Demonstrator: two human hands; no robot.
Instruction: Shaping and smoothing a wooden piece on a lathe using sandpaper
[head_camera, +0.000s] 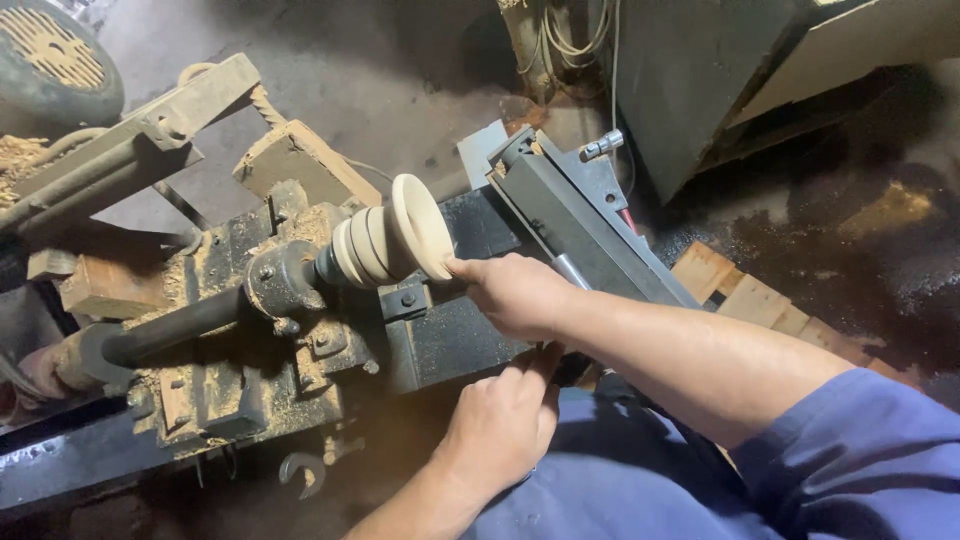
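**Around the lathe**

A wooden block (296, 160) lay behind the machine, dusted with sawdust. A spanner (303, 471) hung low at the front. Pale wooden planks (760, 300) sat on the dark floor to the right, near a grey cabinet (700, 80) with loose cables (575, 40).

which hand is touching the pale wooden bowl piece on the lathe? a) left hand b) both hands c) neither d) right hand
d: the right hand reaches across and its fingertips meet the rim of the pale wooden bowl piece mounted on the lathe, while the left hand sits lower, near the person's blue clothing and away from the wood.
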